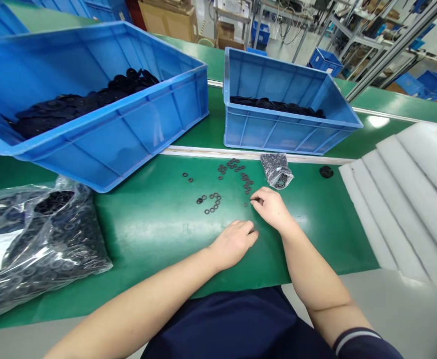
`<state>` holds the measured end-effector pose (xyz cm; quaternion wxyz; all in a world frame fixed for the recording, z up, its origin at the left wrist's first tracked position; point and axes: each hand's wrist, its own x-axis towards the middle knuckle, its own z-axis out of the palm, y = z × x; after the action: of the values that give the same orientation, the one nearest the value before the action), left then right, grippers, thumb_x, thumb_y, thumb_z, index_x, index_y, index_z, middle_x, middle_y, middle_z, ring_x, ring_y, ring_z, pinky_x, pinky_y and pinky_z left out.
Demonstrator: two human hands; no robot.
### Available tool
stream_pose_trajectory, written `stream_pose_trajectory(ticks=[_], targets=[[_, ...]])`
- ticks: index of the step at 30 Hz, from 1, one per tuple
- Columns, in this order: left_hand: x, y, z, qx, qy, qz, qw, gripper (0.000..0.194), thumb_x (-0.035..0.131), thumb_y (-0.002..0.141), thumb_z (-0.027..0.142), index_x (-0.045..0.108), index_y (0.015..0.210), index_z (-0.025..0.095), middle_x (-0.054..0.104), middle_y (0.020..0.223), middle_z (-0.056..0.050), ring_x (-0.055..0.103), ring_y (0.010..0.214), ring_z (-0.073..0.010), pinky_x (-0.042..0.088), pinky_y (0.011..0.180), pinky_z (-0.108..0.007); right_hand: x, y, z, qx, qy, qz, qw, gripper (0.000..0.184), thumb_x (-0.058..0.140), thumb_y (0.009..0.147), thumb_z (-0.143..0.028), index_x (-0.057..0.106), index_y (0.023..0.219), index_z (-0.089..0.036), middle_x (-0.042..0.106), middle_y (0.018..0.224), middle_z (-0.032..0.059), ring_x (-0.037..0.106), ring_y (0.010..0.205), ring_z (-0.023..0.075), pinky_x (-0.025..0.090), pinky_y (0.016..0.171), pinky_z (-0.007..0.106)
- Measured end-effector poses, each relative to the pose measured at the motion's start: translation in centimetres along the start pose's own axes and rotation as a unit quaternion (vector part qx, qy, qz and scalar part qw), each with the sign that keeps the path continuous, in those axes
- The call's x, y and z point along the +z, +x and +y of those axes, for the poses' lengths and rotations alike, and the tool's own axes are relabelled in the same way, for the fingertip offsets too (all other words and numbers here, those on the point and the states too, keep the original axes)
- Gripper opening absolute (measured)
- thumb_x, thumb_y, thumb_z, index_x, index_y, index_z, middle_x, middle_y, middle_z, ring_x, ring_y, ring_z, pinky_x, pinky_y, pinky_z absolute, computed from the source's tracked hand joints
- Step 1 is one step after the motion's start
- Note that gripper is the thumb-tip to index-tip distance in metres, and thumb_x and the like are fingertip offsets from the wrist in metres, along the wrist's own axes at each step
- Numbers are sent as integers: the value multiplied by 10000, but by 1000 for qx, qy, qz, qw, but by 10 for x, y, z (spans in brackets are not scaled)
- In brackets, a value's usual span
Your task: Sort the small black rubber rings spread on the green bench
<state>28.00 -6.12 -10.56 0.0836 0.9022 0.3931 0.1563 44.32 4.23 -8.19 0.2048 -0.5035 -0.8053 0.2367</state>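
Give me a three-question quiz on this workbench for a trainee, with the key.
1. True or false: the right hand is nearer the scattered small black rings than the left hand is.
2. What do the two blue plastic crates hold? A) dark parts B) white foam slabs C) clear bags
3. Fill in the blank: from the wearer's view, the white foam slabs lie on the ___ side of the green bench mat.

Key: 1 true; 2 A; 3 right.
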Motion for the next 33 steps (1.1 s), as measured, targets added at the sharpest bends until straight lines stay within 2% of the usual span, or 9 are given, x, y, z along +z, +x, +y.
stream_pose_trajectory(ticks=[3,7,10,12,14,17,21,26,33], targets=[[-1,-5,-11,-18,-37,19,999,316,386,1038,226,687,944,202,615,855,-52,572,775,-195,492,756,-339,0,-1,0,-2,-2,2,1000,144,645,832,-88,719,887,-200,660,853,18,590,720,147,478,730,266],[-12,-18,-40,-56,-127,138,981,243,443,1025,223,682,1044,185,680,951,-75,645,883,-182,535,833,-318,1,0,2,2,-27,-8,1000,136,644,868,-118,720,946,-198,675,906,39,620,801,168,483,789,284],[-26,-26,-69,-150,-130,231,953,171,543,990,264,689,1025,184,717,944,-62,672,869,-175,552,818,-309,3,0,1,5,-56,-24,998,111,634,898,-142,726,921,-200,676,927,53,629,860,189,478,828,302],[-34,-30,-87,-219,-106,255,936,166,581,966,304,705,938,196,724,876,-39,666,773,-169,556,756,-310,4,1,0,13,-67,-25,997,107,636,901,-149,725,929,-202,672,936,56,626,867,193,477,826,303],[-38,-33,-99,-253,-84,252,930,193,569,964,316,713,906,201,727,857,-38,669,762,-177,559,751,-322,4,0,-2,23,-77,-24,996,105,633,901,-151,721,933,-201,667,946,60,623,864,196,477,820,305],[-32,-32,-104,-232,-58,217,946,239,517,981,300,721,928,189,729,882,-72,680,843,-216,561,817,-372,4,1,-3,32,-93,-23,995,102,619,910,-158,712,937,-190,664,953,73,620,872,210,476,827,317],[-18,-20,-88,-183,-27,175,967,262,481,994,257,727,972,171,723,933,-114,666,894,-252,538,821,-411,7,2,-5,29,-108,-25,993,111,601,913,-152,700,925,-200,662,947,70,615,870,213,475,821,315],[-14,-9,-67,-133,-73,155,976,243,471,1011,235,709,1010,186,723,934,-85,658,903,-223,486,815,-374,12,0,-11,6,-94,-20,995,104,602,916,-146,694,927,-193,663,942,74,614,899,217,477,840,321],[-21,-24,-84,-194,-102,173,960,176,542,988,262,704,945,209,744,937,-51,655,907,-217,440,809,-374,9,-7,-26,-61,-37,-11,997,113,599,934,-159,695,959,-214,662,939,61,606,928,216,481,864,334]])
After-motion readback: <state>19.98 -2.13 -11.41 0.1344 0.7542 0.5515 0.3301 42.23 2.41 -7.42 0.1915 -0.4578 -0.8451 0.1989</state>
